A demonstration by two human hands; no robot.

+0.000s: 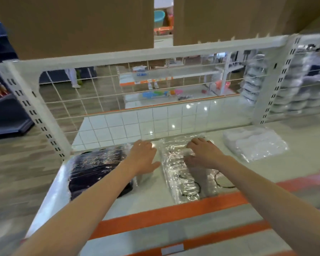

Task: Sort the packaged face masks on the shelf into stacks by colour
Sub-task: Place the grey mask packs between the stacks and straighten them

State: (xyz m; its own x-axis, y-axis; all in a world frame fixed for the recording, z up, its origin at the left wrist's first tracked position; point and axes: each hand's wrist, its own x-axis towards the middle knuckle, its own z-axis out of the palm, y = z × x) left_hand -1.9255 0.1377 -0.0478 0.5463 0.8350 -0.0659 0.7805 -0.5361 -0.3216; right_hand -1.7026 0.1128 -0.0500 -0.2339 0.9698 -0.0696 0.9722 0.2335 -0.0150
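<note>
Three stacks of packaged masks lie on the white shelf. A black stack sits at the left. A grey stack in shiny wrap with black ear loops lies in the middle. A white stack sits at the right. My left hand rests with straight fingers on the right edge of the black stack, thumb spread toward the grey one. My right hand lies flat on top of the grey stack, its fingers pointing away from me.
A wire grid backs the shelf, with slotted uprights at both ends. Cardboard boxes stand on the shelf above. An orange strip marks the front edge. More wrapped goods hang at the far right.
</note>
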